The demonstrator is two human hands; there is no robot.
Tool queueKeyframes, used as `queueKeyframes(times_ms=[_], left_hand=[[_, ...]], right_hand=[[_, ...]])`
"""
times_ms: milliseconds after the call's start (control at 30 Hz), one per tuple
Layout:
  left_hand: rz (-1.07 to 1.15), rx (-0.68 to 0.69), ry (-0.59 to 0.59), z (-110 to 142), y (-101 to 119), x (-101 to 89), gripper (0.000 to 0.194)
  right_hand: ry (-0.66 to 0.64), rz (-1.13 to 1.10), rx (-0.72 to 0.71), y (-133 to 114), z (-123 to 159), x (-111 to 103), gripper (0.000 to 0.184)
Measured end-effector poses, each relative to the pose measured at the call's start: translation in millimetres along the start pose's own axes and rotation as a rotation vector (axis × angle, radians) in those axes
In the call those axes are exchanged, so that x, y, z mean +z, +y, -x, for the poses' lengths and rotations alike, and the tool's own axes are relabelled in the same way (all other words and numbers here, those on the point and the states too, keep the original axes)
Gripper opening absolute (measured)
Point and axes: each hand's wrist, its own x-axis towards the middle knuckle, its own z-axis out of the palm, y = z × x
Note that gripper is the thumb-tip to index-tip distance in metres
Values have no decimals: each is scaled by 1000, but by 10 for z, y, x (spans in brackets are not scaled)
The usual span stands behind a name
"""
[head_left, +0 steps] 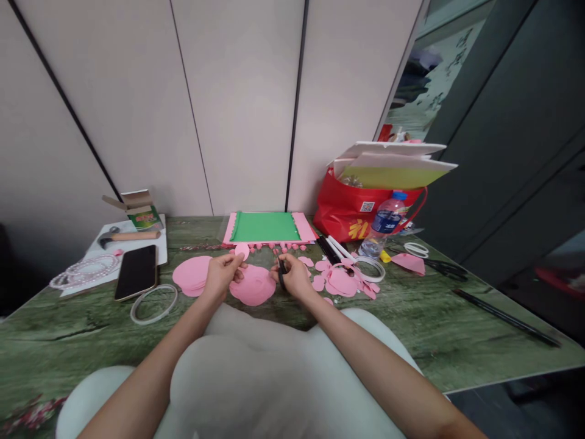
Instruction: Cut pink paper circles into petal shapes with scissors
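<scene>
Nearest the lens, a pale garment and two bare forearms are seen reaching forward over the edge of a green marbled table. A small pink paper piece is pinched between the fingertips of the left hand, lifted a little off the tabletop so that its edge is presented toward the other hand. The right hand is clenched around a pair of black-handled scissors, held just beside the small piece; whether the blades are touching the paper cannot be told. Between and just beneath the two hands a large pink paper round is laid flat, with a second pink round beside it to the left, partly hidden by the left wrist. Cut pink petals are gathered to the right, apparently kept within easy reach, next to a roll of tape. Stacked green and pink sheets are set against the wall, beyond the hands. Further left, a dark phone, another tape ring, a hammer and a small open box are placed well apart from the work. A red bag and a water bottle are stood at the back right.
</scene>
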Motion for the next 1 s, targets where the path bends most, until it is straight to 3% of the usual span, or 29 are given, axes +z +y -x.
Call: queueKeyframes(times_ms=[200,467,767,867,1000], left_hand=[[-130,-228,-35,-84,-140,-13,23],[-202,-264,-64,-104,-211,-21,32],[-224,-155,-38,-97,-202,-19,29],[-226,-52,-34,-72,-153,-17,22],[-245,107,-94,-31,-94,20,29]], right_hand=[[-159,194,-64,-4,66,58,26],[-245,338,-124,-33,109,93,28],[-156,269,-111,-1,94,109,19],[-94,174,-90,28,39,106,20],[-46,44,-66,49,-11,105,29]])
